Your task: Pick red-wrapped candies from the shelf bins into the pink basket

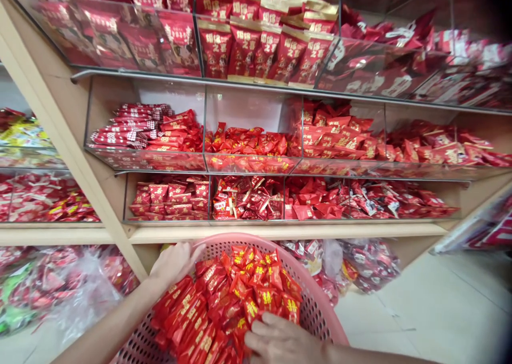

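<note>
Standing by the shelves (280,230), I see a pink basket (318,313) held low in front of them, heaped with red-wrapped sweets (240,294). It sits tipped toward the person, probably so the pile does not spill. The left hand (176,261) lies on the far rim with its fingers hooked over the edge. That grip looks closed on the basket, likely to steady it. The right hand (282,342) rests flat on the near sweets, its grip loose and open with nothing held. Clear bins (248,108) above hold similar red packets sorted by kind, and plastic bags (360,268) of more lie on the floor (440,310).
</note>
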Tool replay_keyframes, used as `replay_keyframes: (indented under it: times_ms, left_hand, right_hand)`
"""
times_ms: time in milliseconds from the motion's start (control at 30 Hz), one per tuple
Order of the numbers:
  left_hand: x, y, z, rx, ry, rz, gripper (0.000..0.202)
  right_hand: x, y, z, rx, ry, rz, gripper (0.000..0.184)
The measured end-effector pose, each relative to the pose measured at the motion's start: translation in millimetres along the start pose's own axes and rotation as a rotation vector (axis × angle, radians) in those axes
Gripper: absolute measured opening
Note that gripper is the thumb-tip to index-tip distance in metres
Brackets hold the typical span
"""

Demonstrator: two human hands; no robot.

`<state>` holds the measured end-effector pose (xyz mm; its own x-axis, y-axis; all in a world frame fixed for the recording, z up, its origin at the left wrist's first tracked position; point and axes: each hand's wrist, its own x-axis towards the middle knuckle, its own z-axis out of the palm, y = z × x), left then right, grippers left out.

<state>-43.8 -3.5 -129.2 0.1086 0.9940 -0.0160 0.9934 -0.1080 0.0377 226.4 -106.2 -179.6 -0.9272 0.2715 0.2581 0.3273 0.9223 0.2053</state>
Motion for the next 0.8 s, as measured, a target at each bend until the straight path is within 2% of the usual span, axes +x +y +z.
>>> replay_keyframes:
  times_ms: [100,167,233,267,333,433,500,533,567,633,733,800]
  left_hand:
    - [2,-5,6.0,0.025,0.009,0.020,0.059]
    - [3,-10,11.2,0.050,0.004,0.021,0.052]
    - [4,-15,16.6,0.077,0.002,0.055,0.048]
    - [5,-17,19.2,0.089,0.008,0.084,0.047]
    - [5,-20,23.3,0.099,0.024,0.111,0.046]
    - [6,-21,25.8,0.095,0.045,0.102,0.046]
    - [5,-20,24.7,0.113,0.047,0.117,0.045]
    - [5,-19,23.6,0.127,0.046,0.132,0.044]
    - [4,-19,22.2,0.141,0.043,0.149,0.044]
    - [2,-18,19.3,0.158,0.036,0.170,0.044]
    - [0,-17,15.5,0.149,0.025,0.171,0.046]
    - [0,-16,13.3,0.127,0.019,0.161,0.046]
  right_hand:
    - [2,3,5,-0.011,0.012,-0.006,0.027]
    - [9,11,-12,0.005,-0.001,-0.005,0.024]
    - [22,26,-49,0.009,0.004,0.035,0.023]
    - [31,37,-73,0.002,0.003,0.009,0.019]
    - [51,69,-124,0.010,0.021,0.054,0.017]
    - [80,134,-189,0.091,0.201,0.151,0.016]
    - [93,179,-217,0.063,0.366,0.310,0.014]
    - [99,199,-225,0.037,0.410,0.411,0.011]
    - [104,215,-231,0.028,0.398,0.504,0.010]
    - [114,239,-236,0.057,0.275,0.636,0.008]
    - [131,254,-233,0.141,0.074,0.662,0.001]
    - [143,257,-229,0.173,-0.007,0.652,0.006]
